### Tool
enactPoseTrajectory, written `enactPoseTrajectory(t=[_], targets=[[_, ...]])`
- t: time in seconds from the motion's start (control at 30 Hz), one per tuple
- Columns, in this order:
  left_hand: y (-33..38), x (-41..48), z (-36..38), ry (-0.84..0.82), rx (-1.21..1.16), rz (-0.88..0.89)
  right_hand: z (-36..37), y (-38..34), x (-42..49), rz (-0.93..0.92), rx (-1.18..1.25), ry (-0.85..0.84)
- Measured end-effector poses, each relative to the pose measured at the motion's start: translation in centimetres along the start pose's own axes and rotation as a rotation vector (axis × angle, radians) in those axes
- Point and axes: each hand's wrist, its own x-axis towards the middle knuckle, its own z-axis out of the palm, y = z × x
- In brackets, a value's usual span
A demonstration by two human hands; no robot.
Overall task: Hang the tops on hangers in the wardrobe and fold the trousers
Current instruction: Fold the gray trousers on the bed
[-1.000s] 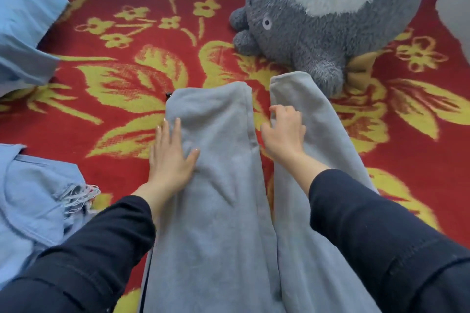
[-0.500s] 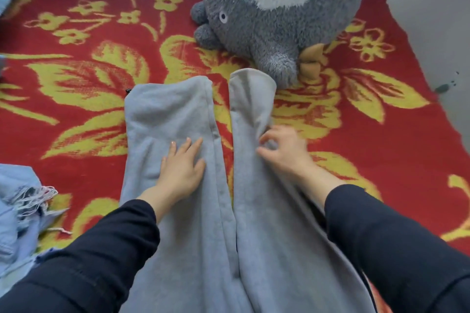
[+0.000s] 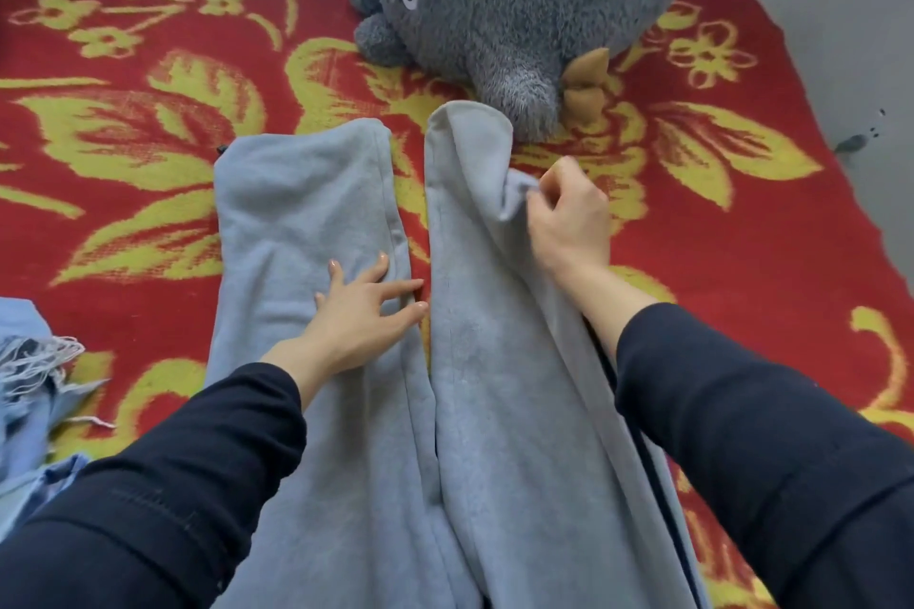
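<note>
Light grey trousers (image 3: 306, 213) lie spread on the red and yellow blanket, both legs pointing away from me. My left hand (image 3: 363, 312) lies flat with spread fingers on the inner edge of the left leg. My right hand (image 3: 569, 218) pinches the outer edge of the right leg near its hem, and the fabric is lifted and creased there. The right leg's hem touches the plush toy's foot.
A big grey plush toy (image 3: 494, 15) sits at the far end of the red flowered blanket (image 3: 148, 139). Blue frayed denim (image 3: 29, 386) lies at the left edge. A grey wall or floor (image 3: 841, 15) borders the blanket on the right.
My right hand has moved from the inner part of the right leg to its outer edge and pinched the fabric up. My left hand has slid right to the left leg's inner seam.
</note>
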Motion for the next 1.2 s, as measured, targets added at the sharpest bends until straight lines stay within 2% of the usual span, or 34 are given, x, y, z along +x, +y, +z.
enactPoseTrajectory(t=[0.03,0.07,0.1,0.17,0.2,0.27,0.33,0.47,0.5,0.6,0.67,0.73,0.9,1.0,1.03,1.13,1.2], targets=[[0.0,-0.2,-0.1,0.001,-0.01,-0.007,-0.7,0.1,0.7,0.008,0.043,0.117],[0.2,-0.4,-0.1,0.011,-0.02,-0.021,-1.6,0.8,1.2,0.064,0.038,0.128],[0.6,-0.7,0.1,0.047,-0.044,-0.033,-2.4,1.8,1.5,0.141,-0.053,0.039],[2.1,-2.1,1.0,0.225,-0.134,0.014,-4.0,4.3,1.0,0.323,-0.248,-0.25],[3.2,-3.2,1.9,0.337,-0.157,0.081,-4.8,5.3,0.2,0.402,-0.246,-0.348],[5.8,-6.3,4.3,0.487,-0.121,0.227,-6.0,6.9,-1.8,0.441,-0.129,-0.427],[8.6,-9.8,7.3,0.494,-0.094,0.354,-7.2,8.3,-4.3,0.466,-0.017,-0.489],[12.9,-16.2,14.4,0.276,-0.042,0.539,-10.3,10.8,-8.2,0.568,0.048,-0.585],[13.8,-17.8,16.4,0.181,-0.063,0.511,-10.9,11.4,-9.2,0.594,0.045,-0.618],[15.8,-22.3,21.6,-0.056,-0.084,0.247,-12.5,12.9,-12.5,0.652,0.077,-0.679],[17.1,-24.6,24.2,-0.102,-0.004,0.11,-13.1,13.7,-14.8,0.651,0.11,-0.696],[18.3,-26.2,26.2,-0.106,0.078,0.049,-13.4,14.4,-16.8,0.659,0.142,-0.709],[19.7,-29.3,28.9,-0.112,0.197,0.08,-13.8,15.4,-20.5,0.69,0.189,-0.699],[17.7,-30.3,29.1,-0.093,-0.118,0.131,-14.1,14.9,-21.6,0.719,0.252,-0.671],[16.9,-30.5,28.2,-0.144,-0.293,0.123,-14.2,14.3,-21.8,0.742,0.304,-0.656],[14.0,-30.2,23.8,-0.45,-0.799,0.015,-14.8,11.4,-22.0,0.805,0.405,-0.605],[11.5,-30.5,20.5,-0.567,-0.978,-0.055,-15.0,8.5,-21.8,0.839,0.415,-0.567]])
